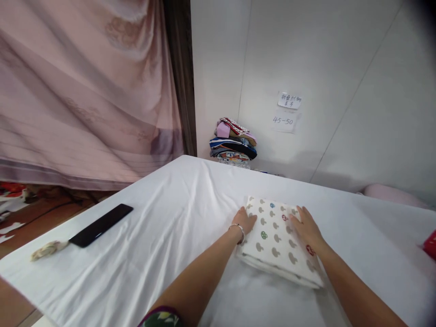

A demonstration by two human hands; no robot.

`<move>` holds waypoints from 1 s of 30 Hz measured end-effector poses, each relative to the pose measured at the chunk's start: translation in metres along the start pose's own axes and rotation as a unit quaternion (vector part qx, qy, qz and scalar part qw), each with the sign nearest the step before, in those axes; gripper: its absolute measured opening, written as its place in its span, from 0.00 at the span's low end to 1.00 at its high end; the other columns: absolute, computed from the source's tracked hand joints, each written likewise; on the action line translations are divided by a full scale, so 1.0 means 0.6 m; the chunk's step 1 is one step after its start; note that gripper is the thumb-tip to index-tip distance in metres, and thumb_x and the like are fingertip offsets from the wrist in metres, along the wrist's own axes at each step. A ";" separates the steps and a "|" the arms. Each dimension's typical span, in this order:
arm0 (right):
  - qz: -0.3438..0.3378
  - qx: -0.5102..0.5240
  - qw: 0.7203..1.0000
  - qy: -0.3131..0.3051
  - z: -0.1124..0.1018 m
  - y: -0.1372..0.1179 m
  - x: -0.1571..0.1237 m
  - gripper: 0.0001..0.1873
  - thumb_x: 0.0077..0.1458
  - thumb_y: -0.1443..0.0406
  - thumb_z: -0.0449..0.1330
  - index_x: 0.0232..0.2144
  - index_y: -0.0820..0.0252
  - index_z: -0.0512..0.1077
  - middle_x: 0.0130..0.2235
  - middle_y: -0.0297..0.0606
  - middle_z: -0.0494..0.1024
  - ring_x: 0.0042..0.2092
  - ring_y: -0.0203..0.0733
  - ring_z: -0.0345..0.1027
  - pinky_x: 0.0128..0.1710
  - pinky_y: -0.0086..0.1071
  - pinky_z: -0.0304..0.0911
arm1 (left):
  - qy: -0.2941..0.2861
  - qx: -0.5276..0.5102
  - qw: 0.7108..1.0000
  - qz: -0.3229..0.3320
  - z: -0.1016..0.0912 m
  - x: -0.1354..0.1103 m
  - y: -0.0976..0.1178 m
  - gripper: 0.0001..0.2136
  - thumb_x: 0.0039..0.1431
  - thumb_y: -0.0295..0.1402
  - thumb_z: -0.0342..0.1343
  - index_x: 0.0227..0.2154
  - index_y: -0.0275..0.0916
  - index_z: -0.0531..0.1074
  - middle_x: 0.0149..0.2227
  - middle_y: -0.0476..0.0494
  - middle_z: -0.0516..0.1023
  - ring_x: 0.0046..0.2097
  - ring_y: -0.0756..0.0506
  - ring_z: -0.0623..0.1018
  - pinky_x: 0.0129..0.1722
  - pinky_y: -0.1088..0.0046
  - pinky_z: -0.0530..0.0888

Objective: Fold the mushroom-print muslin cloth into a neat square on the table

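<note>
A folded white cloth (275, 236) printed with grey, red, green and blue mushrooms is in front of me on the right part of the white-covered table (163, 227). It is folded into a thick rectangle, its layers showing along the near edge. My left hand (245, 221), with a bracelet on the wrist, grips the left side of the cloth, thumb on top. On the opposite side my right hand (307, 225) holds the right edge, its thumb also over the print. Some fingertips are hidden at the edges. The near edge looks slightly blurred.
A dark phone (102, 225) with a pale strap (49, 250) lies on the table's left. Behind the far edge rises a stack of folded fabrics (233, 141) by the wall. Pink curtain (88, 91) hangs left; a red object (429, 245) sits at the right edge.
</note>
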State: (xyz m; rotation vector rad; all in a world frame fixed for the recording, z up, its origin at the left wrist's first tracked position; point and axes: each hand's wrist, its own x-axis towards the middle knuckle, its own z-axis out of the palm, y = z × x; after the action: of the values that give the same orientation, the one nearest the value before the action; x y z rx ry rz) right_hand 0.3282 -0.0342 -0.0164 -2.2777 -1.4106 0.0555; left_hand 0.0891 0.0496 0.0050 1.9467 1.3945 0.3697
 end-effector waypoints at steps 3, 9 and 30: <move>0.053 0.077 0.996 -0.003 0.012 0.036 -0.018 0.36 0.53 0.50 0.47 0.59 0.62 0.54 0.61 0.47 0.56 0.58 0.52 0.54 0.55 0.43 0.54 | -0.020 -0.036 0.998 -0.052 0.005 0.006 0.004 0.25 0.51 0.44 0.52 0.48 0.32 0.62 0.46 0.33 0.73 0.45 0.40 0.75 0.38 0.68 0.72; 0.064 0.127 0.990 0.002 0.026 0.016 -0.019 0.36 0.49 0.52 0.51 0.58 0.62 0.57 0.58 0.46 0.61 0.57 0.55 0.57 0.54 0.46 0.54 | 0.007 -0.082 0.996 -0.038 -0.020 0.000 0.011 0.19 0.53 0.41 0.52 0.46 0.39 0.64 0.44 0.43 0.75 0.42 0.46 0.75 0.37 0.74 0.71; -0.293 -0.037 0.955 -0.033 0.009 -0.260 0.027 0.27 0.60 0.57 0.41 0.58 0.65 0.55 0.63 0.47 0.50 0.63 0.50 0.39 0.57 0.46 0.44 | 0.022 -0.030 0.999 -0.026 -0.078 -0.085 -0.048 0.24 0.51 0.43 0.53 0.49 0.39 0.61 0.48 0.40 0.72 0.48 0.40 0.72 0.44 0.68 0.68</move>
State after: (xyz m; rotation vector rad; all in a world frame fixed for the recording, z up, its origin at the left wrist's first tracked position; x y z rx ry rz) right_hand 0.2036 0.0390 0.0443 -1.8338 -2.0940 -0.1108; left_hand 0.0216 0.0254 0.0269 1.8605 1.4437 0.4271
